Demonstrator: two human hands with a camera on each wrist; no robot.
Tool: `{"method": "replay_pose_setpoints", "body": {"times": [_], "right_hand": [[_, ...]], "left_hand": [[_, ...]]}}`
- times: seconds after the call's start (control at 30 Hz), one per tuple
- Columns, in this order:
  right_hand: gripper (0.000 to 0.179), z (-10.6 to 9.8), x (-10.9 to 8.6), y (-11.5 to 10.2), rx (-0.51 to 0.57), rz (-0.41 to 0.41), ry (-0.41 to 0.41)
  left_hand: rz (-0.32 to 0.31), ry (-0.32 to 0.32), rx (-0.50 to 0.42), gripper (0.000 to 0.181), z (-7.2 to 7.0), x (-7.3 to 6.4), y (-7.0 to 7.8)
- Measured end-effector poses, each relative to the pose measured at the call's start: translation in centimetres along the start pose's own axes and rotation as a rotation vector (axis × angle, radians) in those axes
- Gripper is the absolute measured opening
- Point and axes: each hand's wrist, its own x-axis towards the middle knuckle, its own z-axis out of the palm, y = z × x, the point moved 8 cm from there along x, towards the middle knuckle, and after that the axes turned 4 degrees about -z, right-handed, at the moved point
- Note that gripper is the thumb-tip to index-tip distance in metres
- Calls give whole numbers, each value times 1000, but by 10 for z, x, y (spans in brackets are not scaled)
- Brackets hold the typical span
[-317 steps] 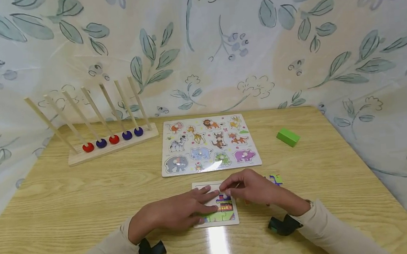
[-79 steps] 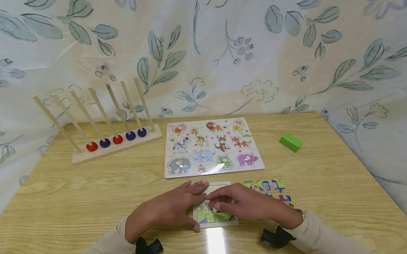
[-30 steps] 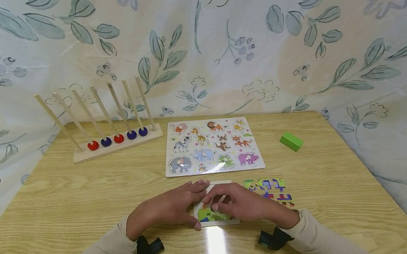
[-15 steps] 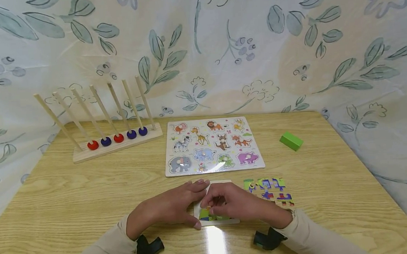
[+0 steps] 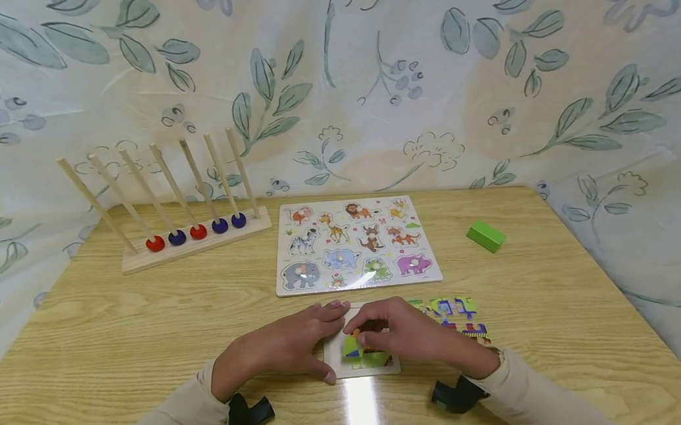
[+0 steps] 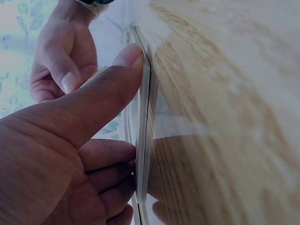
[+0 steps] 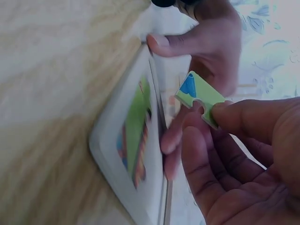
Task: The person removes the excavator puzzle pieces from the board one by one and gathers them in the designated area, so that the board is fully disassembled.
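In the head view, a small wooden puzzle tray (image 5: 337,365) lies on the table between the hands. My left hand (image 5: 285,347) rests along its left side, thumb at the near corner and fingers spread at the far side; the left wrist view shows the thumb (image 6: 126,58) against the tray's edge. Thumb and fingers of my right hand (image 5: 405,334) pinch a green and blue jigsaw piece (image 7: 208,96), raised and tilted above the tray. Green pieces (image 5: 376,360) lie in the tray's near right part. Several loose pieces (image 5: 462,306) lie right of it, partly hidden by the right hand.
Behind the tray lies an animal knob puzzle board (image 5: 351,246). A bead stand (image 5: 203,246) with upright rods and red and blue beads is at back left. A green block (image 5: 486,236) sits at right. A patterned cloth (image 5: 332,94) hangs behind the table.
The green and blue piece has come up out of the tray's near left corner in my right hand. Compared with the oldest frame, boat pieces have left the tray. The left hand hardly moves lately.
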Motion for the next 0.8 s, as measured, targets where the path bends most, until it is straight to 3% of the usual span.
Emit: {"method": "replay_pose_setpoints", "body": {"times": [0.33,0.57,0.8], "right_hand": [[19,-18,-15,6,6,26,40],[14,-36,-30,13,-33,84,78],[13,-52,-52,21,-53,131,113]], "left_hand": [[-2,-6,23,88,2,1,1],[9,-11,54,77,0,-3,5],[80,-37,-2,70,2,-3,12]]}}
